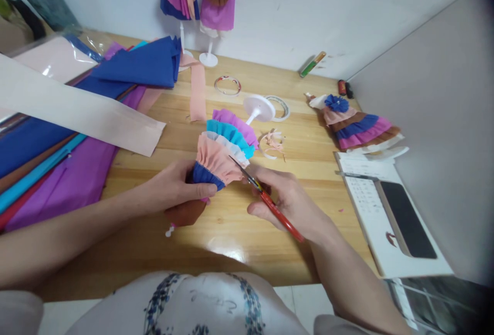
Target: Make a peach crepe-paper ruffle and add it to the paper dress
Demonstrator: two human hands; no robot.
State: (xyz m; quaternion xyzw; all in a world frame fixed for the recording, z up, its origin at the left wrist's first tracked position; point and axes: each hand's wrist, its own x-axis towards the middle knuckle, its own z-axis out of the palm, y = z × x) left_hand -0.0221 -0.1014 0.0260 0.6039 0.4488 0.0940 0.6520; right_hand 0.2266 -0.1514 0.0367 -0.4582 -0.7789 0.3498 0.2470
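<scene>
A small dress form point(218, 155) in ruffled paper tiers of purple, turquoise, white, peach and blue lies tilted, its round white base pointing away from me. My left hand point(179, 186) is closed round its blue and brown upper part, the thumb on the blue band. In my right hand point(287, 196) is a pair of red-handled scissors point(276, 209). Their blades lie over the peach ruffle, the tip close to the white tier. The fingertips of my right hand are partly hidden by the dress and scissors.
Folded coloured paper point(135, 65) and a long cream strip point(88, 111) cover the left side. Tape rolls point(227, 86) and peach scraps point(275, 140) lie beyond the dress. Another tiered dress point(358, 128), a notebook point(358, 206) and a phone-like dark slab point(407, 219) are at right.
</scene>
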